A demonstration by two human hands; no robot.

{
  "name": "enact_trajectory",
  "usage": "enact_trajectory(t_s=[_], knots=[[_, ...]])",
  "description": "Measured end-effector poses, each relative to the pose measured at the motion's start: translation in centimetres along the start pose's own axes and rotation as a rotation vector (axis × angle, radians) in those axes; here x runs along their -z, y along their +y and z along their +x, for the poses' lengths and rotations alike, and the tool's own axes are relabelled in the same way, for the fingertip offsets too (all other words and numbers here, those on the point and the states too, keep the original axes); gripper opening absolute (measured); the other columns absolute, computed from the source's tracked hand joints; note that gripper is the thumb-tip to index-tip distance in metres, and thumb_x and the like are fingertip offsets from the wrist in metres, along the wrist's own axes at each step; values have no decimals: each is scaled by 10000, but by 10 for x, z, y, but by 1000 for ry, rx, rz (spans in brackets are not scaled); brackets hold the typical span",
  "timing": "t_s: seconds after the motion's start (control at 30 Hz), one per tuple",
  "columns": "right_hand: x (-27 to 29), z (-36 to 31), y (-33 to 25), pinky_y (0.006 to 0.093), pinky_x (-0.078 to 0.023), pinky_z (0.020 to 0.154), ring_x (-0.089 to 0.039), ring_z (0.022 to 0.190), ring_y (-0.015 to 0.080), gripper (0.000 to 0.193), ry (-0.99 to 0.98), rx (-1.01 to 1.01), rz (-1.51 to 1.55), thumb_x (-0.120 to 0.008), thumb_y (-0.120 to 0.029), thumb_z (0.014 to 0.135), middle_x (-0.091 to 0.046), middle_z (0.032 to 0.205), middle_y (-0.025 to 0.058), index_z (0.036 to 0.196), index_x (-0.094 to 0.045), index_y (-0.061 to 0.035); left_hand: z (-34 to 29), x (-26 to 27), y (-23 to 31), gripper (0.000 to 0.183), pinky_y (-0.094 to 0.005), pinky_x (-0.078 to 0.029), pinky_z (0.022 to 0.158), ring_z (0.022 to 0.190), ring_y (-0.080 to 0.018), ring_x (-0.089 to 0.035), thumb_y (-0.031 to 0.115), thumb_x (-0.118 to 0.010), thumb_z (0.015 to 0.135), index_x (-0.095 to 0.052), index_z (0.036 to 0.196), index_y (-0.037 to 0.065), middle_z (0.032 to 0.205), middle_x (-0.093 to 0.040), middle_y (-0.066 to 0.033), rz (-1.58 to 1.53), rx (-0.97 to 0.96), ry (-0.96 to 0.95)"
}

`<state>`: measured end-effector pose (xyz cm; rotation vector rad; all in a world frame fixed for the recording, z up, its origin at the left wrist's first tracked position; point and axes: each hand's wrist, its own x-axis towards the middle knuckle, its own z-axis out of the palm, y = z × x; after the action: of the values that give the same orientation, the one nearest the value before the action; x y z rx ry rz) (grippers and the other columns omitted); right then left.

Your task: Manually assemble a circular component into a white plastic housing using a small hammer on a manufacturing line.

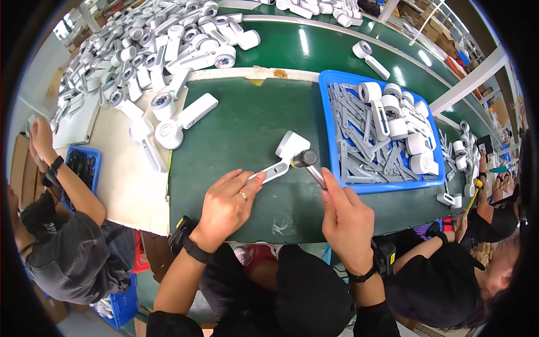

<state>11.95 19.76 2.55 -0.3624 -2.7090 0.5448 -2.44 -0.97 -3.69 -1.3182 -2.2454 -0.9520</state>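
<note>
My left hand point(227, 205), with a ring on one finger, is closed on the handle end of a white handheld device point(291, 145). The device has a cylindrical head and a grey strip along its handle, and it lies over the green work surface. In my right hand point(349, 222) is the shaft of a small hammer point(307, 158) with a dark round head. The hammer head is at the joint between the device's head and handle; whether it touches cannot be made out.
A blue tray point(325, 135) on the right holds grey strips and white devices. A large pile of similar devices point(163, 50) fills the back left. Loose devices point(168, 133) lie on a beige board point(132, 196). One device point(370, 59) is on the green belt point(314, 42). Co-workers sit on both sides.
</note>
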Motion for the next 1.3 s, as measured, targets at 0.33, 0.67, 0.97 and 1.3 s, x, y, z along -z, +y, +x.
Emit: enact_trajectory(t_s=[0.33, 0.67, 0.97, 1.3], knots=[[-6, 3, -6, 419, -496, 581, -626, 618, 338, 388, 5, -12, 1, -664, -58, 995, -660, 819, 140, 1378, -696, -111, -2, 4, -1, 357, -445, -609, 946, 927, -320, -735, -15, -797, 844, -756, 1196, 25, 1049, -765, -123, -8, 46, -62], [-1, 8, -15, 432, -447, 540, -577, 577, 324, 422, 69, 63, 31, -691, -97, 989, -590, 752, 114, 1409, -691, -135, -1, 2, -1, 294, -438, -607, 950, 883, -289, -724, 21, -768, 896, -765, 1190, 20, 1001, -746, -108, -20, 29, -12], [6, 12, -28, 415, -443, 533, -549, 559, 295, 429, 72, 186, 61, -689, -88, 986, -570, 745, 96, 1412, -691, -138, -15, -9, -6, 885, -464, -572, 1000, 991, -333, -741, 35, -833, 859, -339, 1589, -38, 1069, -778, -103, -109, 197, 65], [-11, 7, -29, 432, -470, 537, -596, 586, 328, 398, 49, 159, 68, -684, -98, 985, -580, 758, 100, 1379, -698, -150, -18, -11, -9, 1017, -468, -580, 997, 976, -331, -759, 31, -830, 866, -176, 1636, -87, 1069, -792, -104, -109, 187, 35]])
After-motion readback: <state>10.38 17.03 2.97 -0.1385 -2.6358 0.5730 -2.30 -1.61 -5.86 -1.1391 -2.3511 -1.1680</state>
